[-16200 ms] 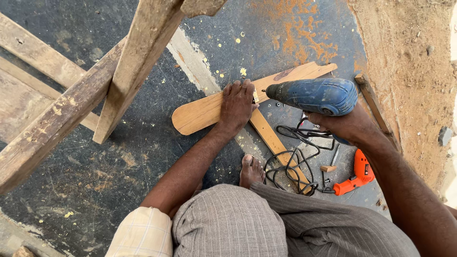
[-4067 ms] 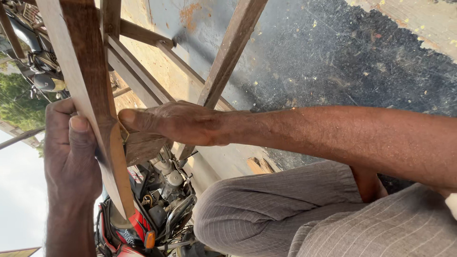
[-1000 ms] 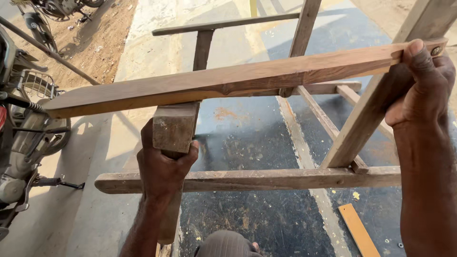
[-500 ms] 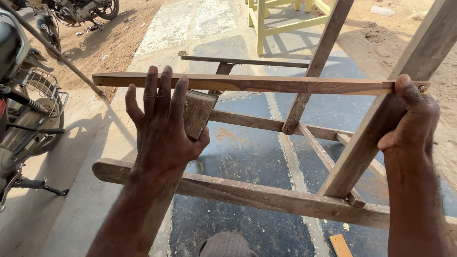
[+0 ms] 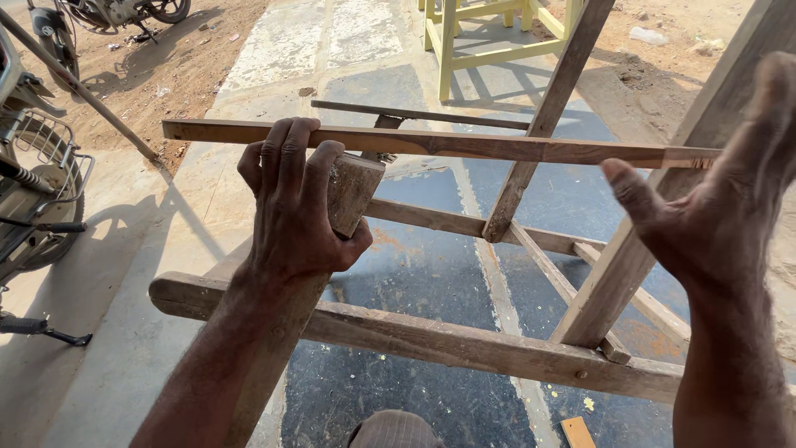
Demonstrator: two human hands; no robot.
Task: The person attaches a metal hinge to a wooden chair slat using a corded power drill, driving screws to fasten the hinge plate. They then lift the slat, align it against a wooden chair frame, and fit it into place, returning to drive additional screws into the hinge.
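Left forearm is extended up from bottom left. Left hand (image 5: 294,211) is seen from the back, fingers curled forward and closed in a grip, thumb wrapped round on the right. Right forearm is raised at the right edge. Right hand (image 5: 717,207) is held open, thumb spread toward centre; fingertips blurred, contact apparently none.

Your left hand (image 5: 294,207) now curls its fingers over the wooden strip (image 5: 448,145) and the post top (image 5: 352,191), no longer spread flat. Your right hand (image 5: 713,207) opens, thumb lifted off the strip's far end.
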